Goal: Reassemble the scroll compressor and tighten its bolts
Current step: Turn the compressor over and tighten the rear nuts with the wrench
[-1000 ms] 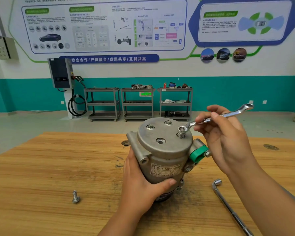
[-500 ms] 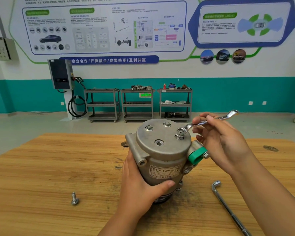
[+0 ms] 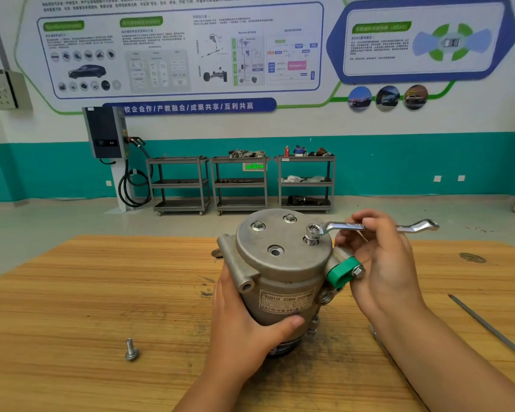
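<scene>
The scroll compressor [image 3: 280, 263] stands upright near the middle of the tabletop [image 3: 101, 292]. The left hand [image 3: 244, 328] wraps the housing from the left, its grip clamped on the body, thumb under the label. The right hand [image 3: 378, 263] pinches the wrench [image 3: 339, 226] shank, its grip clamped on the tool. The ring end sits on a raised bolt [image 3: 311, 240] in the end cover. A loose bolt [image 3: 130, 350] lies on the tabletop, well apart to the left.
</scene>
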{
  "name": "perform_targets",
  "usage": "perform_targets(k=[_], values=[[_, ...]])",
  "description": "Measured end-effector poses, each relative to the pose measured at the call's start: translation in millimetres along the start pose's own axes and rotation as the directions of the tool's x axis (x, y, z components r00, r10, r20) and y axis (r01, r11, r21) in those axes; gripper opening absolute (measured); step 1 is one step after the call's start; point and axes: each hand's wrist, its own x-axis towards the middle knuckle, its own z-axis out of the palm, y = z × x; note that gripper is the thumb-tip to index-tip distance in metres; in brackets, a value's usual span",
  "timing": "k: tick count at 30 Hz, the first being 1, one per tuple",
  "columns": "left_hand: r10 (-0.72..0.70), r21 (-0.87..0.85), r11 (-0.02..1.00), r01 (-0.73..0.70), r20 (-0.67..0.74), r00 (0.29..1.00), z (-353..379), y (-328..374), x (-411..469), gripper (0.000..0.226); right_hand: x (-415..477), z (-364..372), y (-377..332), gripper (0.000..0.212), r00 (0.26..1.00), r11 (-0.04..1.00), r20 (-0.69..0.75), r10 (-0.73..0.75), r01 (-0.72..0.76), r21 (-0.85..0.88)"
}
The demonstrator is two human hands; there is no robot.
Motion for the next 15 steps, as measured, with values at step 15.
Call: perform_targets(k=[15], values=[[-0.007, -0.028, 1.0, 0.007, 0.017, 1.0, 0.2, 1.3, 1.1, 0.13, -3.6, 0.0, -0.8, 0.04, 1.0, 0.999, -0.002, 0.003, -0.003, 0.035]])
